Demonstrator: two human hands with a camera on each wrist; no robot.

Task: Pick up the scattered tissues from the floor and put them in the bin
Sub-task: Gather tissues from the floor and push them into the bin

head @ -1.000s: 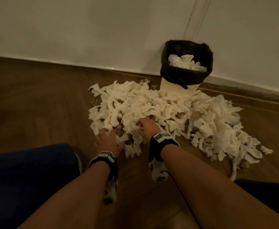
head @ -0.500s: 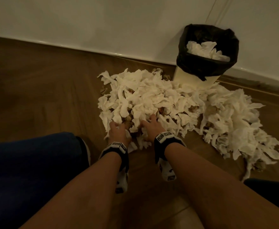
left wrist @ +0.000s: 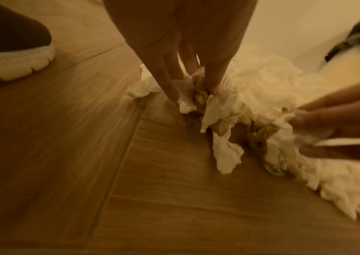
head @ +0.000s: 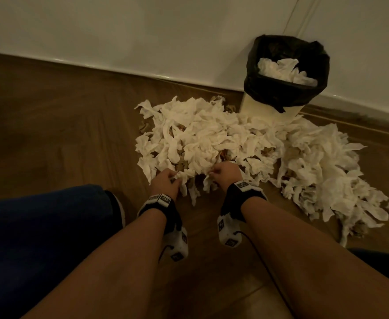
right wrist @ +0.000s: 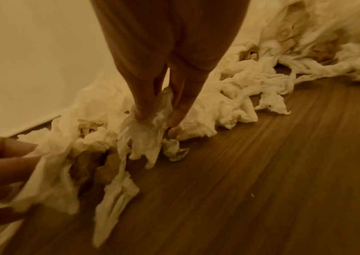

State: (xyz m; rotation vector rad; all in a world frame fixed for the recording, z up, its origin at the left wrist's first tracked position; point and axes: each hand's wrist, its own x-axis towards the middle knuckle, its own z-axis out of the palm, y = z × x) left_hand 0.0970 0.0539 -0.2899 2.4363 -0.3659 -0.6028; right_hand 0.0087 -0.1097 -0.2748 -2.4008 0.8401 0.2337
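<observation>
A big heap of white tissues (head: 212, 139) mixed with brown scraps lies on the wooden floor in front of a bin (head: 285, 74) with a black liner, partly filled with tissues. My left hand (head: 166, 180) pinches tissues at the heap's near edge; its wrist view shows the left hand (left wrist: 192, 86) with fingers closed round a white wad (left wrist: 185, 96). Just to the right, my right hand (head: 225, 172) also grips tissues; in its wrist view the right hand (right wrist: 159, 113) pinches a crumpled tissue (right wrist: 146, 136) that hangs down.
The white wall (head: 166, 31) and skirting run behind the bin. My shoe (left wrist: 11, 57) stands on the floor left of the hands, below a blue trouser leg (head: 39, 238). More tissues trail off to the right (head: 327, 180). Bare floorboards (head: 50, 134) lie to the left.
Both hands have drawn together at the near edge of the heap and closed on tissues, lifting them slightly. The head view has shifted, so the bin sits further right.
</observation>
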